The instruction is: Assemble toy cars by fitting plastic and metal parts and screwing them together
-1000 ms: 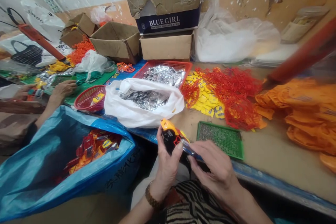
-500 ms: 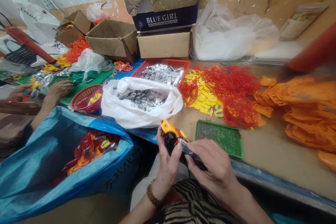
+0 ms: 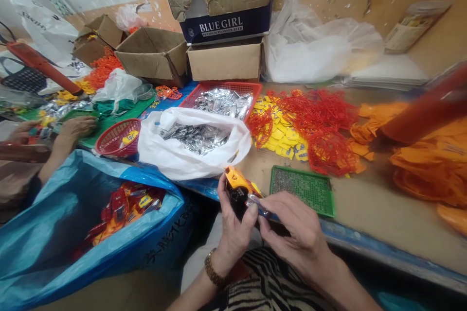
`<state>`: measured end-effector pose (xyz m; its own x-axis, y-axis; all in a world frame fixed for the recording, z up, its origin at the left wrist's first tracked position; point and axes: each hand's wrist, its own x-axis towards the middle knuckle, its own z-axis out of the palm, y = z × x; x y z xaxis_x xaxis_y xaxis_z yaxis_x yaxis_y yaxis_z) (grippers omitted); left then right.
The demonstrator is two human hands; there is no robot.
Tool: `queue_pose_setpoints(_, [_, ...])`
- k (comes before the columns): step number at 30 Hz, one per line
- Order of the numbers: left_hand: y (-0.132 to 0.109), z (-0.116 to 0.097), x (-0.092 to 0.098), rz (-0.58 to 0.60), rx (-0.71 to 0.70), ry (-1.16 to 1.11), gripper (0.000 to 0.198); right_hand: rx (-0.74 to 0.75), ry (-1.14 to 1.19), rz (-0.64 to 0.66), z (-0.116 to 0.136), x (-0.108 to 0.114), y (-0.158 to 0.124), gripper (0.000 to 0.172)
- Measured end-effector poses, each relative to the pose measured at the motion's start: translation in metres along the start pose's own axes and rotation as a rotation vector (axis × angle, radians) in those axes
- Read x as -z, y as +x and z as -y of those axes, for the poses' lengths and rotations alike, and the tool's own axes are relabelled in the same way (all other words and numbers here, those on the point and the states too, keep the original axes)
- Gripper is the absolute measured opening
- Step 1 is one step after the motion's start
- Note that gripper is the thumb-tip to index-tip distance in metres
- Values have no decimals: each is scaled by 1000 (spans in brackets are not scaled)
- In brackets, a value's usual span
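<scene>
Head view first, and nearest to us: our left hand [image 3: 233, 226] is closed around a small toy car [image 3: 239, 190], orange on top with a black underside, held up just off the table's front edge. Our right hand [image 3: 297, 231] pinches a thin bluish tool [image 3: 260, 205] whose tip rests against the car's side; we judge a part is being fitted or fastened, and the car looks close to whole, though we cannot tell what remains on it. Just beside the hands, on the table [image 3: 365, 204], lies a green tray [image 3: 302, 187] of tiny bits. To our left hangs an open blue sack [image 3: 65, 233] holding red and orange toys [image 3: 122, 206] that look finished, so a fair batch seems done. Further out a white bag [image 3: 186, 155] and a red basket [image 3: 226, 99] both hold silver parts, and beyond the tray lie yellow pieces [image 3: 282, 136], a tangle of red plastic frames [image 3: 324, 126] and orange shells [image 3: 430, 165] at the right, which suggests plenty is left. At the far left another person's hand [image 3: 75, 126] rests near a small round red basket [image 3: 120, 137]. Cardboard boxes [image 3: 222, 24] stand against the back wall.
</scene>
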<state>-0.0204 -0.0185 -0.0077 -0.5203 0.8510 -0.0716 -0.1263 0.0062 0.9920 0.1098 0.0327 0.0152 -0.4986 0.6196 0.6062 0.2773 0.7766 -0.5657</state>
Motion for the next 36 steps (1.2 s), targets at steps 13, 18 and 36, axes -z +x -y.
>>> queue_pose_setpoints(13, [-1, 8, -2, -3, -25, -76, 84, -31, 1, -57, 5, -3, -1, 25])
queue_pose_setpoints(18, [-2, 6, -2, 19, -25, -27, 83, -22, 1, -58, 5, -6, -3, 26])
queue_pose_setpoints(36, [-6, 11, -6, -34, -19, 66, 65, -6, -146, -74, 10, -8, -6, 17])
